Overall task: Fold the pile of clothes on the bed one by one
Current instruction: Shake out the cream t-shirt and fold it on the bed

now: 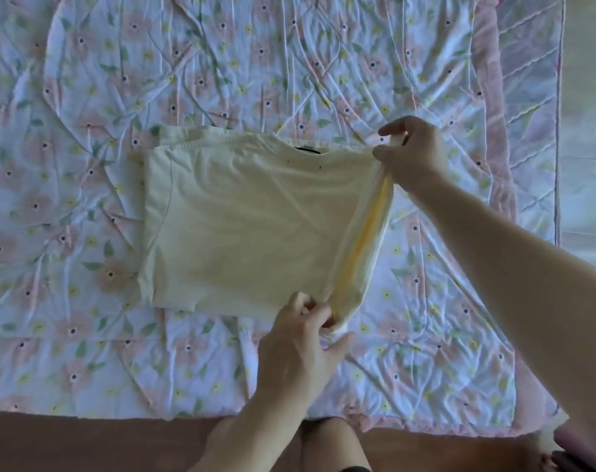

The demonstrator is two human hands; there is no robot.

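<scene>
Nearest, a strip of brown floor [85, 444] along the bed's near edge, with a bare knee [334, 441] at bottom centre. Just beyond, one left hand [300, 345], grip narrow, fingers pinching the near right corner of one cream shirt [242, 229]. Shirt folded into a rough rectangle, lying flat on the middle of the flowered quilt [85, 80], its right edge lifted off the bed and stretched taut between two hands. Farther, one right hand [412, 155], grip pinched on the far right corner. Dark label [312, 150] at the collar on the far edge. One garment only in view. Quilt wrinkled, pink-bordered on the right.
</scene>
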